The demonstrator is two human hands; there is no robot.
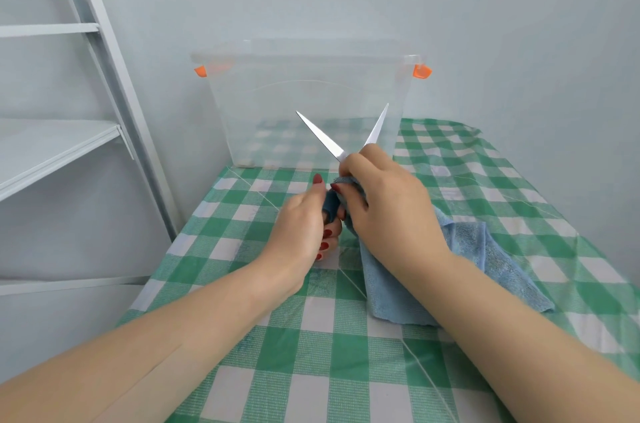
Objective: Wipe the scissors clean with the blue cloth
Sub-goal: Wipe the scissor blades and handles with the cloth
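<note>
Hiding scissors (320, 135) pivot, right hand (384, 202) fingers clutching blue cloth (485, 263); left hand (299, 227) fingers round handle.

We see bright, soft light all over, with only faint shadows. The scissors (320, 137) shine white. Things look stretched at the near edge.

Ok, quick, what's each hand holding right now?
Left hand: grips the scissors by the handle.
Right hand: grips the blue cloth against the blades.
</note>
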